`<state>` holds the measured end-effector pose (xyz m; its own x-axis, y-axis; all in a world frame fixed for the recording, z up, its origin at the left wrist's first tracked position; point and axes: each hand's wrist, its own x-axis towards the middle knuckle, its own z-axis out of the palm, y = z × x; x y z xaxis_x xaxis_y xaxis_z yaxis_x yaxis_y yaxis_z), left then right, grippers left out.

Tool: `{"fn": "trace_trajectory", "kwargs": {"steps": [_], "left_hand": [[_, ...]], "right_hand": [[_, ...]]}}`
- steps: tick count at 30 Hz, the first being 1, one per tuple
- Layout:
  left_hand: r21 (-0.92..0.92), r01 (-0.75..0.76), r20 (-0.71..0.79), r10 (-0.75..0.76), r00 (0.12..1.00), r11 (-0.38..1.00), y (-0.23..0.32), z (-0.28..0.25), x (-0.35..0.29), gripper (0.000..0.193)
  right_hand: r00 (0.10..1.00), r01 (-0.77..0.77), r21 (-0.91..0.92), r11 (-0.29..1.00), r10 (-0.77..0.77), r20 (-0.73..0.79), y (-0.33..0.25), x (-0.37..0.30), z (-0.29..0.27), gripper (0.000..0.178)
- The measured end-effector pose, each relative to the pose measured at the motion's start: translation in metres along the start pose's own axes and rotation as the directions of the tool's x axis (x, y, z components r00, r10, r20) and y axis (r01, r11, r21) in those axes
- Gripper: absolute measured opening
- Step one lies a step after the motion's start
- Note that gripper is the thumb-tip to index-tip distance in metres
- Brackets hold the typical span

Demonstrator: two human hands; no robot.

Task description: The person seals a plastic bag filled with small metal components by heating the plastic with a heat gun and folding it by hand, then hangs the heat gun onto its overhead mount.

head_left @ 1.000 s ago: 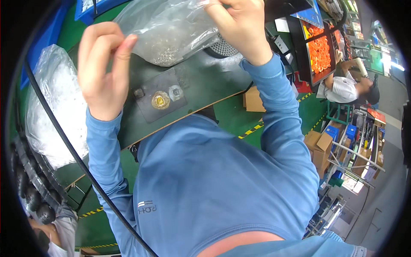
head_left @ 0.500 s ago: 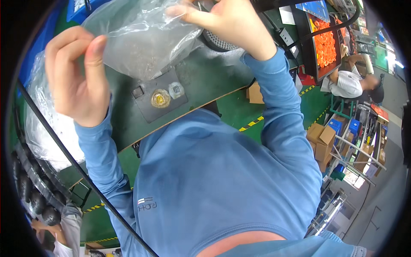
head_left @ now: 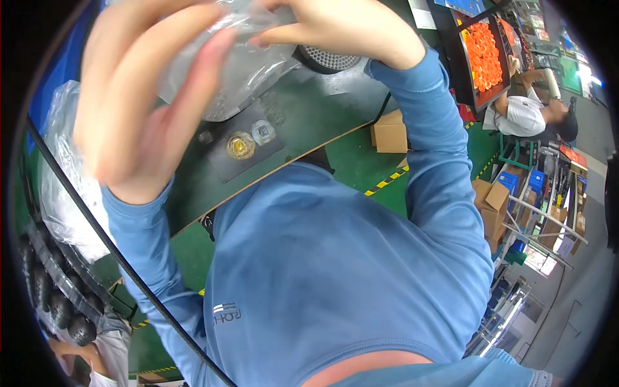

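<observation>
Broadly, the dark green surface runs across the middle and upper part of the frame, with a white-filled plastic bag at the far left. A clear plastic bag sits at the upper middle, between the two hands. The left hand, upper left and motion-blurred, has its thumb parted from the fingers, with no plastic clearly caught between. The right hand, top centre, curls loosely at the bag's side, thumb below the fingers; whether it pinches the film cannot be told. Handling such slack film well likely calls for a firm fingertip grip on each side, and keeping its bottom clear of the grey mat. Otherwise it could drag the round yellow-centred piece or the smaller clear piece lying there.
</observation>
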<state>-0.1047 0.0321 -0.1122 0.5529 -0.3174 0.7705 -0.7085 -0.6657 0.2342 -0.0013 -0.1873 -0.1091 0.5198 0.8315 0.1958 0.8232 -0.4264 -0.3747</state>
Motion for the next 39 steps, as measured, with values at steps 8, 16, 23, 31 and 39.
{"fn": "trace_trajectory", "kwargs": {"steps": [8,16,23,31,39], "left_hand": [[0.055,-0.294,0.671,0.183,0.718,0.954,-0.008,0.025,0.064,0.026],[0.188,-0.379,0.751,0.116,0.65,0.906,-0.005,0.065,0.024,0.009],[0.341,-0.42,0.889,-0.143,0.435,0.841,-0.015,0.084,0.037,0.022],[0.094,-0.147,0.851,-0.003,0.525,0.985,-0.038,0.059,0.027,0.017],[0.154,0.11,0.76,-0.189,0.621,0.982,-0.025,0.026,0.02,0.014]], "right_hand": [[0.988,-0.155,0.032,0.987,0.154,0.027,-0.012,-0.016,-0.006,0.041],[0.984,-0.173,0.087,0.981,0.168,0.065,-0.007,-0.032,0.001,0.041],[0.982,-0.184,0.08,0.98,0.181,0.045,0.011,-0.046,0.043,0.053],[0.985,-0.172,0.029,0.985,0.172,-0.002,0.016,-0.05,0.075,0.065],[0.972,-0.235,0.144,0.961,0.23,0.048,0.022,-0.042,0.076,0.067]]}}
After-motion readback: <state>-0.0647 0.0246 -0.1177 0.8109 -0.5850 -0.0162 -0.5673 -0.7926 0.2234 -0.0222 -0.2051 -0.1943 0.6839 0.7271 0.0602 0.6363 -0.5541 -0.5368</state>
